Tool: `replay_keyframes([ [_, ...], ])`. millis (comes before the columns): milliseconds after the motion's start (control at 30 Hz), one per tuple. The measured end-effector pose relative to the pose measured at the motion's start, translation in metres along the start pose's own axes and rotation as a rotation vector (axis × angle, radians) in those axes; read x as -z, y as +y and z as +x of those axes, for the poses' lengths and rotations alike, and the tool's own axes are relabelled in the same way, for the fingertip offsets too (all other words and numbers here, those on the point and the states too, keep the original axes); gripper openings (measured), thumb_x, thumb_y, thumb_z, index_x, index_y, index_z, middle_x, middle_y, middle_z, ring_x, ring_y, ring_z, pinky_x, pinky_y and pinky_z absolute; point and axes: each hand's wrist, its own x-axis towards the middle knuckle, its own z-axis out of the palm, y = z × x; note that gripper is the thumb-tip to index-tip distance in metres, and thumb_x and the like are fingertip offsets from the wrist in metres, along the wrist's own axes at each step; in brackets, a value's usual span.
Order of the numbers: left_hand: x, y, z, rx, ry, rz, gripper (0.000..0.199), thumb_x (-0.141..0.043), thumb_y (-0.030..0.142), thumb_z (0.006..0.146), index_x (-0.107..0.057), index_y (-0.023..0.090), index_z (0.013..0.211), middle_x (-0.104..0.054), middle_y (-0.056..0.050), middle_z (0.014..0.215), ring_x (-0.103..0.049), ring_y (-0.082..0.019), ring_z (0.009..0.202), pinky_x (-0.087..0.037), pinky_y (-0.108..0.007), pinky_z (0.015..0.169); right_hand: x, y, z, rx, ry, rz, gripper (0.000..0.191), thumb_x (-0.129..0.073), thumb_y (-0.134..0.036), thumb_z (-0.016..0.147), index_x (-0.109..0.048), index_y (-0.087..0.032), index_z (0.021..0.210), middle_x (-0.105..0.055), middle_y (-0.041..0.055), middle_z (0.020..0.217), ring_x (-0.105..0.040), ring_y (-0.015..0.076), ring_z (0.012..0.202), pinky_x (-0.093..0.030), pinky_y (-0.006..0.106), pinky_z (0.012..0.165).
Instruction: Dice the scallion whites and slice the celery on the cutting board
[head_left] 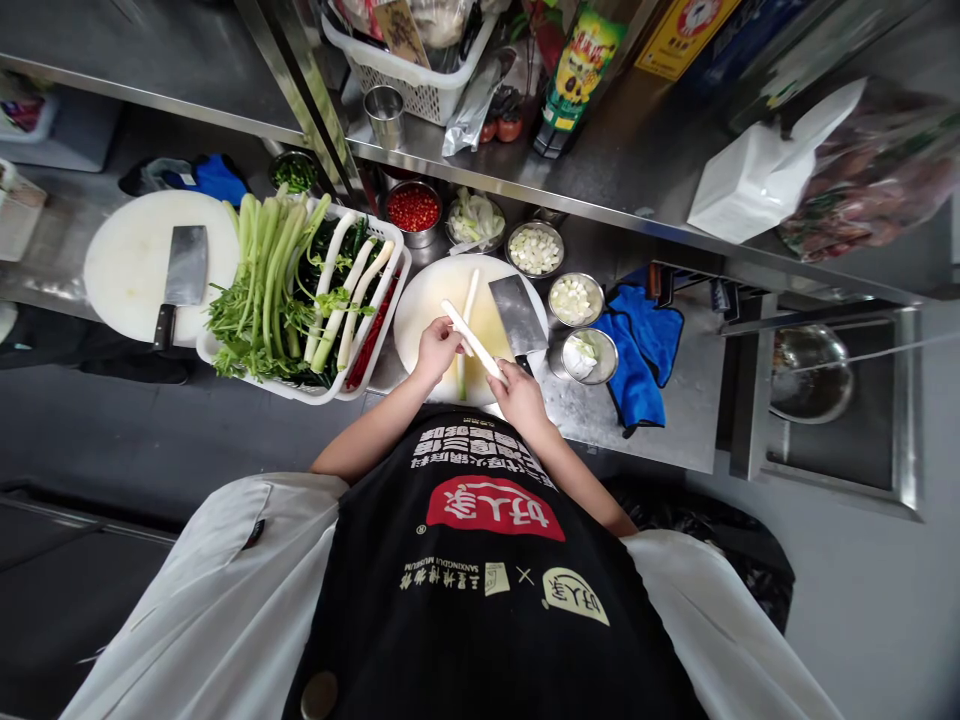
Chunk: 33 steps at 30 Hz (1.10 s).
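Note:
In the head view, a thick white green onion stalk point(480, 345) is held at a slant above a round cutting board point(420, 290). The fingers of my left hand point(439, 350) close on its upper part, while my right hand point(521, 395) grips the lower end. Beneath it, a second green onion point(472, 290) lies lengthwise on the board, partly hidden by the held one. A cleaver point(517, 315) rests on the board's right side, its handle close to my right hand.
Left of the board stands a white basket point(300, 392) of celery, green onions and red chillies. Steel bowls of chopped onion point(535, 250) and chopped red chilli point(414, 208) line the back. Blue gloves point(637, 345) lie right. A steel shelf point(600, 190) overhangs the counter.

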Motion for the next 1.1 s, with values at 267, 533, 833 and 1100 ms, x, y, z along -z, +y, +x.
replay_keyframes([
  [267, 0.002, 0.007, 0.001, -0.101, 0.003, 0.075, 0.011, -0.066, 0.014, 0.079, -0.060, 0.019, 0.071, -0.053, 0.006, 0.058, -0.045, -0.009, 0.050, -0.038, -0.021, 0.052, -0.003, 0.017, 0.003, -0.109, 0.032, 0.368, 0.051, -0.073, -0.048, 0.091, -0.070, -0.023, 0.136, -0.080, 0.0082, 0.104, -0.075, 0.0270, 0.089, -0.061, 0.039, 0.081],
  [533, 0.010, 0.023, 0.001, -0.040, 0.004, -0.153, 0.015, -0.062, 0.013, 0.069, -0.050, 0.021, 0.064, -0.058, 0.002, 0.060, -0.055, -0.011, 0.056, -0.046, -0.022, 0.059, 0.013, 0.016, 0.004, -0.231, -0.126, 0.745, 0.049, -0.073, -0.062, 0.087, -0.069, -0.022, 0.114, -0.054, -0.0067, 0.063, -0.047, 0.0117, 0.043, -0.037, 0.025, 0.040],
  [833, 0.040, 0.048, 0.024, 0.044, 0.205, -0.428, 0.024, -0.063, 0.010, 0.064, -0.043, 0.022, 0.073, -0.055, 0.004, 0.064, -0.031, -0.004, 0.044, -0.016, -0.018, 0.043, 0.038, 0.018, -0.004, -0.283, -0.236, 0.942, 0.046, -0.076, -0.062, 0.087, -0.068, -0.021, 0.106, -0.052, -0.0085, 0.062, -0.040, 0.0076, 0.038, -0.028, 0.022, 0.034],
  [1100, 0.015, 0.042, -0.004, 0.018, -0.151, -0.112, 0.019, -0.078, 0.019, 0.072, -0.069, 0.019, 0.090, -0.056, 0.004, 0.068, -0.035, -0.004, 0.047, -0.022, -0.019, 0.046, 0.038, 0.008, -0.008, -0.266, -0.288, 1.002, 0.051, -0.076, -0.064, 0.087, -0.070, -0.019, 0.111, -0.054, -0.0083, 0.060, -0.040, 0.0081, 0.036, -0.028, 0.023, 0.034],
])
